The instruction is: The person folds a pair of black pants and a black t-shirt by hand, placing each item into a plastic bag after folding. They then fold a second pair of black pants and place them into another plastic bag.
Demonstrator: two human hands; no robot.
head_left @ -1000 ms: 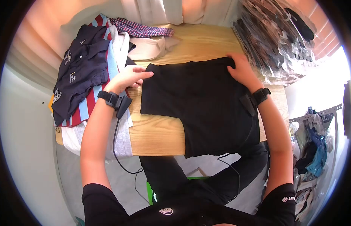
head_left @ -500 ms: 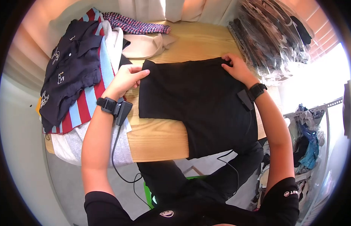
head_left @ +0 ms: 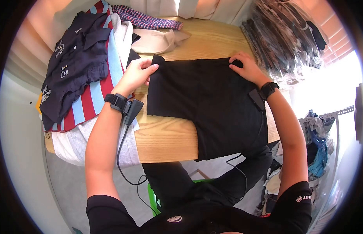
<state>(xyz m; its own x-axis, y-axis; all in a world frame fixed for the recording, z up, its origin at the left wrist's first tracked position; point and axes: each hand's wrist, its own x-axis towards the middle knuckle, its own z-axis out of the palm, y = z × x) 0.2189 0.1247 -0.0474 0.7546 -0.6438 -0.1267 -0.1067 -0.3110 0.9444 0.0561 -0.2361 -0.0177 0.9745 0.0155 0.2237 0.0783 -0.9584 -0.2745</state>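
Note:
A plain black garment lies spread over the wooden table in an L shape, a short wide part reaching left and a broader part hanging toward my lap. My left hand pinches its upper left corner between thumb and fingers, and a small flap of cloth stands up there. At the upper right, my right hand grips the top edge with thumb and fingers curled together. My right forearm and a black wrist device cover part of the garment's right side.
Left on the wooden table lie a navy shirt, a red-and-blue striped cloth and a grey garment. Behind are a beige cloth and a patterned one. Plastic-wrapped clothes stand back right. Cables trail from my wrists.
The view has shifted slightly, the table sitting a little higher in it. Both hands keep hold of the black garment, and its left corner is folded up a bit more.

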